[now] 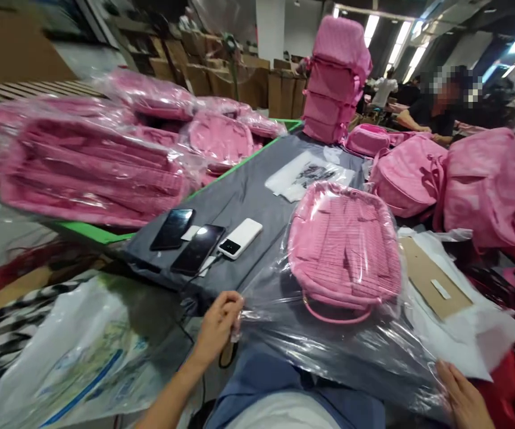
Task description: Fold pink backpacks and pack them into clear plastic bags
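A pink backpack [346,244] lies flat inside a clear plastic bag [328,345] on the grey-covered table. Its loop handle points toward me. My left hand [220,322] pinches the left corner of the bag's near end. On the opposite side, my right hand [460,390] has its fingers at the bag's right corner, the thumb partly hidden by the frame's edge. Between the two hands the plastic is stretched wide and wrinkled. Left of the backpack lie two dark phones [198,249] and a white power bank [241,238].
Bagged pink backpacks [96,170] are heaped to the left beyond a green edge [91,232]. A tall stack of pink bags [335,83] stands at the far end. Unbagged backpacks [483,185] and a brown card [436,277] lie right. Another person [440,110] works behind.
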Motion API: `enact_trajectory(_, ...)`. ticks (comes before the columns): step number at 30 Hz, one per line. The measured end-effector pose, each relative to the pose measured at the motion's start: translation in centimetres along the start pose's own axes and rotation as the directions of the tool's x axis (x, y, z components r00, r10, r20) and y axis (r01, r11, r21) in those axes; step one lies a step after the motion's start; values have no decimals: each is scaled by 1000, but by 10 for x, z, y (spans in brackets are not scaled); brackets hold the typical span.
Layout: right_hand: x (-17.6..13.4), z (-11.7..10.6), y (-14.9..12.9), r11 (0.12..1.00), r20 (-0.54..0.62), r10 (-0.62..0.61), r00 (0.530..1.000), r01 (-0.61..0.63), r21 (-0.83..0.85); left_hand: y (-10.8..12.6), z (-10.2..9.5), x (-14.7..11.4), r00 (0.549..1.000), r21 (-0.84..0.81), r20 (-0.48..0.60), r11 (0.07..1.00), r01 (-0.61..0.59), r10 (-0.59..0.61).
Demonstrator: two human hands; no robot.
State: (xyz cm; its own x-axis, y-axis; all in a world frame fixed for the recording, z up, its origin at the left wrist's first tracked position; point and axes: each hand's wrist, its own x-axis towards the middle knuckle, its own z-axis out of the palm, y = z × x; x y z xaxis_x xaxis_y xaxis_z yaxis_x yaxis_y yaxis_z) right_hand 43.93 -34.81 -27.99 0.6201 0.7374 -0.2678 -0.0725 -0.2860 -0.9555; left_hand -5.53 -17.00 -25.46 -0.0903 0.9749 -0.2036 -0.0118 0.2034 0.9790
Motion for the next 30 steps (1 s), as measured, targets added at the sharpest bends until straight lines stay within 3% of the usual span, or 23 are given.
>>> enact_trajectory(4,-20,24,-20,975,-39,108,993,-98,197,3,-1,6,978,-359,96,910,208,-186)
enact_trajectory(6,-30,28,-20,948,-77,101,992,-72,311,-1,-9,4,964,-394,143,881,261,-222)
enact_trajectory(8,-40,23,-15,946,-122,87,989,-43,322,-8,-24,4,952,-325,229,906,270,-201)
enact_trajectory(10,-47,14,-11,973,-120,19,993,9,232,-18,-40,9,950,-123,302,985,124,-81)
enact_trajectory(11,-50,10,-10,986,-109,-46,993,62,153,-23,-47,12,947,18,320,999,-35,28)
enact_trajectory(12,-51,7,-11,988,-109,-138,984,144,53,-28,-53,17,930,169,326,957,-236,172)
enact_trajectory(13,-52,6,-12,969,-110,-243,964,236,-71,-32,-57,21,881,312,326,841,-442,343)
enact_trajectory(14,-52,7,-15,920,-112,-360,926,333,-209,-35,-59,24,789,430,331,661,-615,518)
enact_trajectory(16,-53,12,-22,731,-67,-600,797,512,-451,-37,-58,28,508,538,402,252,-804,762)
enact_trajectory(17,-53,16,-26,619,-14,-694,720,587,-522,-36,-56,28,370,532,459,83,-843,807)
enact_trajectory(18,-54,19,-30,523,51,-758,650,652,-549,-34,-54,28,264,501,519,-39,-864,813)
enact_trajectory(19,-55,21,-32,455,112,-795,596,709,-538,-32,-53,28,199,457,576,-109,-883,793)
enact_trajectory(20,-56,22,-34,423,154,-812,562,750,-507,-29,-52,28,174,409,623,-128,-903,763)
enact_trajectory(21,-57,21,-35,433,174,-807,564,767,-474,-27,-52,30,179,369,653,-104,-923,736)
enact_trajectory(22,-58,20,-35,474,167,-790,590,759,-446,-25,-52,32,211,341,668,-42,-939,713)
enact_trajectory(24,-58,16,-32,597,100,-723,683,692,-406,-21,-53,39,326,293,672,166,-942,665)
enact_trajectory(27,-55,22,-27,760,-85,-622,778,574,-304,-14,-53,45,546,231,596,525,-819,589)
enact_trajectory(30,-47,49,-32,823,-316,-561,765,558,-110,-3,-43,38,795,212,428,808,-550,429)
